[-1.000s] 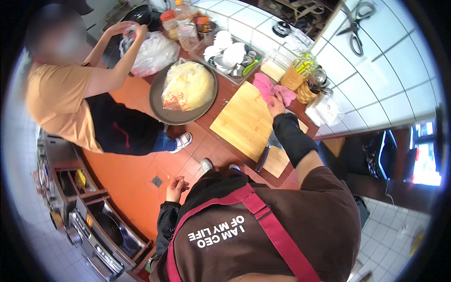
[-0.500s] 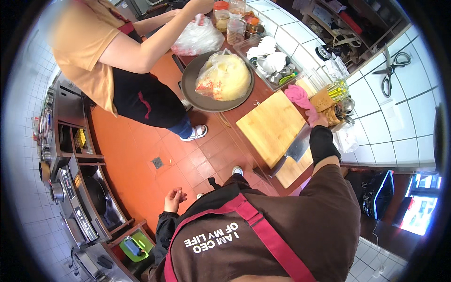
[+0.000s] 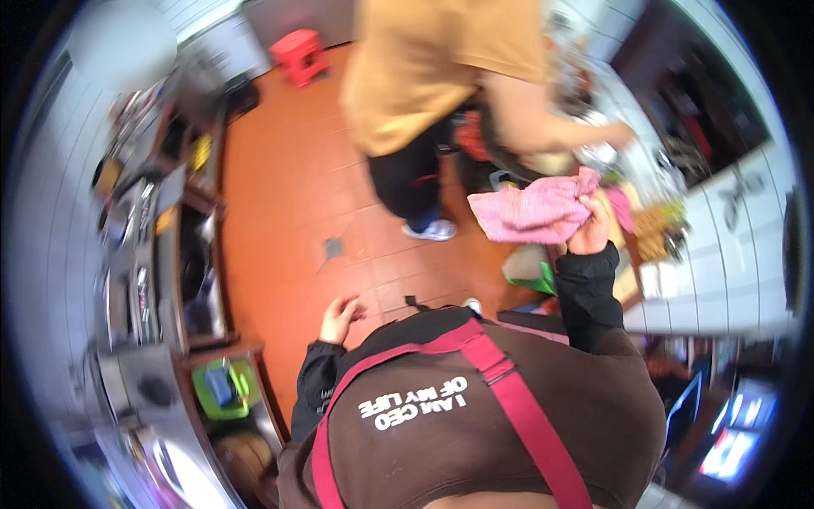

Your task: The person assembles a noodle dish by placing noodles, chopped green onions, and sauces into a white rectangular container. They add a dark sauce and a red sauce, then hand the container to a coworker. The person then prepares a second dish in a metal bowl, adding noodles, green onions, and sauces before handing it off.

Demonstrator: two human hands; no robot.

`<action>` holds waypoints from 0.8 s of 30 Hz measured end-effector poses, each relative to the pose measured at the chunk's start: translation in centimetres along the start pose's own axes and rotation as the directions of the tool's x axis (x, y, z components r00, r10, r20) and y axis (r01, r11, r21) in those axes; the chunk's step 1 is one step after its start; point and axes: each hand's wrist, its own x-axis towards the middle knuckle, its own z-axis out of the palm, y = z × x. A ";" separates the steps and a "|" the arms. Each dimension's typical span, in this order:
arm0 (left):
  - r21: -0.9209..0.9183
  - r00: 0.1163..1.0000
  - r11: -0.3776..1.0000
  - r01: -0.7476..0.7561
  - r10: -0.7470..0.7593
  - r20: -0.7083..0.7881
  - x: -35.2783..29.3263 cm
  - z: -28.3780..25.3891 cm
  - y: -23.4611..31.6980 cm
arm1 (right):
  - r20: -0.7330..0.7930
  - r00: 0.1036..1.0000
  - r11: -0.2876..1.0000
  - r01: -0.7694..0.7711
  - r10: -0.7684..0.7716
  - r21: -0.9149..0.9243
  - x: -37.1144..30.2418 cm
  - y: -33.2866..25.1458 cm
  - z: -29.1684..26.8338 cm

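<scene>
Progress: pink cloth (image 3: 536, 210) is in hand, at two o'clock of the view, held up and spread toward nine o'clock. Taking-up is judged complete. No contact between cloth and any surface can be made out, so its use appears not yet begun; what remains cannot be told from this view.

Right hand (image 3: 593, 227), near three o'clock: fingers are bent and pinched firmly on the near end of the cloth. Left hand (image 3: 342, 318), between seven and eight o'clock: fingers are loosely curled and parted over the orange floor (image 3: 288, 204) — nothing is seen in them.

Obscured: a second pink patch (image 3: 621, 206) is partly covered just beyond the right hand; whether it is a separate cloth cannot be told. A pale wooden surface (image 3: 628, 284) is largely hidden by the right forearm. The co-worker (image 3: 445, 76), near twelve o'clock, is blurred and cut off by the upper edge — what is touched by that person's outstretched hand (image 3: 621, 134) cannot be made out.
</scene>
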 end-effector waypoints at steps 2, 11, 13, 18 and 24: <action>-0.042 0.997 0.997 -0.065 0.066 0.037 -2.3 -2.7 0.5 | 0.163 0.981 0.982 -0.075 0.104 -0.174 0.3 6.2 6.0; -0.535 0.889 0.713 -0.453 0.318 -0.329 -13.7 -10.7 4.1 | 0.630 0.198 0.592 0.222 0.751 -0.775 -5.1 32.2 27.6; -0.623 0.845 0.592 -0.511 0.213 -0.491 -16.4 -13.2 1.7 | 0.681 0.040 0.625 0.360 0.731 -0.692 -6.2 36.4 30.7; -0.611 0.618 0.104 -0.785 0.070 -0.783 -19.4 -18.0 -1.0 | 0.768 -0.417 0.794 0.579 0.486 -0.188 -13.2 46.8 34.9; -0.145 0.143 -0.025 -0.989 0.056 -0.988 -28.4 -24.9 -3.5 | 0.526 -0.784 0.917 0.399 0.331 0.019 -14.9 55.3 43.6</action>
